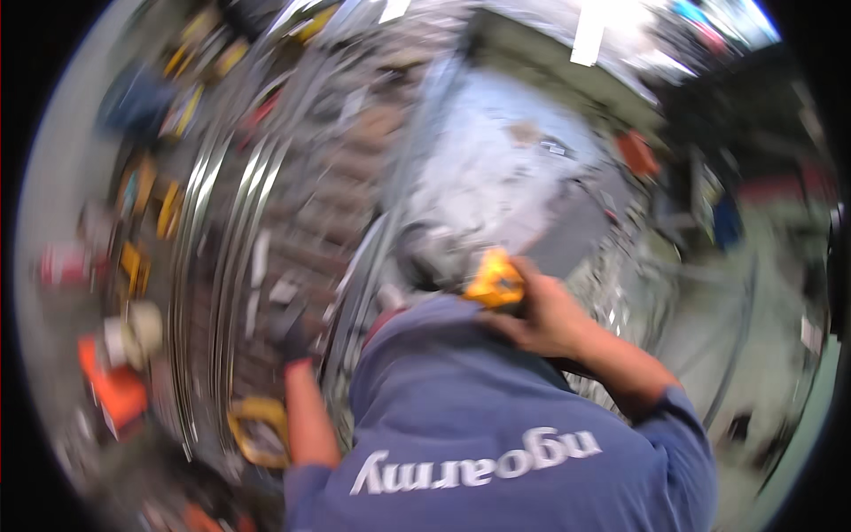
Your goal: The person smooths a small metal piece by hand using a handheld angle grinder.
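Note:
The picture is heavily motion-blurred. My right hand (pixel 545 315) is raised in front of my blue sweatshirt and closed around a yellow-orange tool (pixel 495 279), whose body sticks out to the upper left of my fingers. My left hand (pixel 294 341) looks dark, perhaps gloved, and reaches up toward shiny metal rails (pixel 222 266). Whether it grips anything is lost in the blur. My bare left forearm runs down from it to the blue sleeve.
Cluttered shelves with yellow and orange items fill the left side. An orange box (pixel 115 390) sits at lower left and a yellow-rimmed object (pixel 257 430) lies beside my left forearm. A pale worktop (pixel 496 168) lies ahead, with an orange thing (pixel 638 152) at its right.

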Action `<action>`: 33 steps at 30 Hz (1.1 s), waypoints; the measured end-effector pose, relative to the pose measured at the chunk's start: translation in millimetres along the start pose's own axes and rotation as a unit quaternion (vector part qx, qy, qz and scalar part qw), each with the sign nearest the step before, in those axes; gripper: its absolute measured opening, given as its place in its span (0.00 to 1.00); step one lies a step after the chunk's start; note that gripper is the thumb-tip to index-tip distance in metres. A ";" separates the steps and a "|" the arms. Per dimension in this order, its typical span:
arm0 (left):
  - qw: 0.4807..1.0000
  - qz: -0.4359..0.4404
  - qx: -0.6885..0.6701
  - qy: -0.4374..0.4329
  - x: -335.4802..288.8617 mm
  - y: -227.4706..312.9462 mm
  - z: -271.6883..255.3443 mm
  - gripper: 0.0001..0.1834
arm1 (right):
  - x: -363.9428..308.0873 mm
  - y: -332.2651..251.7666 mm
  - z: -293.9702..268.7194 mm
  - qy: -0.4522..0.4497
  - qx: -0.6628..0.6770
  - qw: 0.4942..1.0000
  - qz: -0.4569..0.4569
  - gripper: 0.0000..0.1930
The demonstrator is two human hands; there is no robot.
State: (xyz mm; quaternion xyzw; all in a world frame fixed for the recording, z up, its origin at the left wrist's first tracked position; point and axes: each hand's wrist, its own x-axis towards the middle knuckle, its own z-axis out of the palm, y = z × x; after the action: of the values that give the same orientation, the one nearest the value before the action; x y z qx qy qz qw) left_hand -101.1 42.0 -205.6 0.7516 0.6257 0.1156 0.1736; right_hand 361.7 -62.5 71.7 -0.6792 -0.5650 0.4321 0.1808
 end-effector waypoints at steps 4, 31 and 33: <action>0.828 -0.104 -0.536 0.130 17.6 83.2 14.0 0.18 | 4.3 -0.1 5.6 0.012 -0.012 0.999 -0.040 0.33; 0.896 0.014 -0.377 0.234 0.2 102.5 12.6 0.10 | 86.3 -87.4 87.2 -0.198 -0.311 0.925 -0.093 0.40; 0.902 0.038 -0.360 0.235 0.7 101.3 14.5 0.11 | 87.6 -86.2 88.9 -0.193 -0.317 0.923 -0.099 0.40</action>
State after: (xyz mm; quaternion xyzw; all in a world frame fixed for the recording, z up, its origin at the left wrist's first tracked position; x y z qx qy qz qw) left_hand -4.0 25.2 -177.8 0.6119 0.5351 0.5130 0.2758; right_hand 237.6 22.4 51.5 -0.5451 -0.7609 0.3328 -0.1146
